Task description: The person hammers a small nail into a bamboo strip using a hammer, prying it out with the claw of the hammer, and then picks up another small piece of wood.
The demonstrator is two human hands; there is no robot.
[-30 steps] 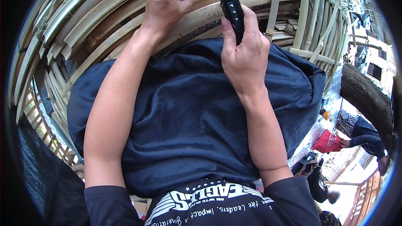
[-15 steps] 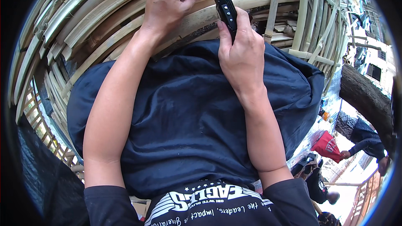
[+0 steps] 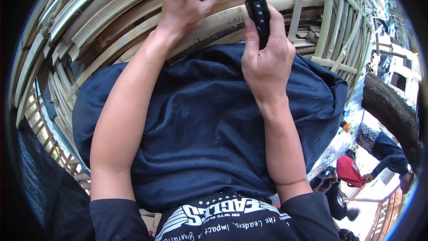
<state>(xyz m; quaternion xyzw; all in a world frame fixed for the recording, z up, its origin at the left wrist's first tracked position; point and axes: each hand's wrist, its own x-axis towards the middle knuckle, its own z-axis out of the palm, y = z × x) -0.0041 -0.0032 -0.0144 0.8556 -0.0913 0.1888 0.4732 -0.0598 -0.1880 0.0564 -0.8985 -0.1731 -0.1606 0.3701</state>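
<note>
My right hand (image 3: 270,60) is wrapped round the black handle of a small claw hammer (image 3: 255,5), its head pointing up and away from me at the top of the view. Three pale rivets show along the handle. To the left, my left hand (image 3: 183,6) is closed in a pinch over the split bamboo strips (image 3: 225,23). A tiny dark tip shows at its fingertips, too small to name. The hammer head is apart from the left fingers, to their right. A pale, worn patch marks the bamboo beside those fingers.
Dark cloth (image 3: 200,120) covers my lap, close against the curved bamboo strips. An upright bamboo lattice (image 3: 339,27) stands at the right, with a thick tree trunk (image 3: 390,100) beyond it. Lower right, another person's arm (image 3: 383,167) holds a red cloth item (image 3: 349,172).
The hammer has moved right and away from my left fingers, where its head was half a second ago. My left hand keeps its pinch; it appears slightly further right in view.
</note>
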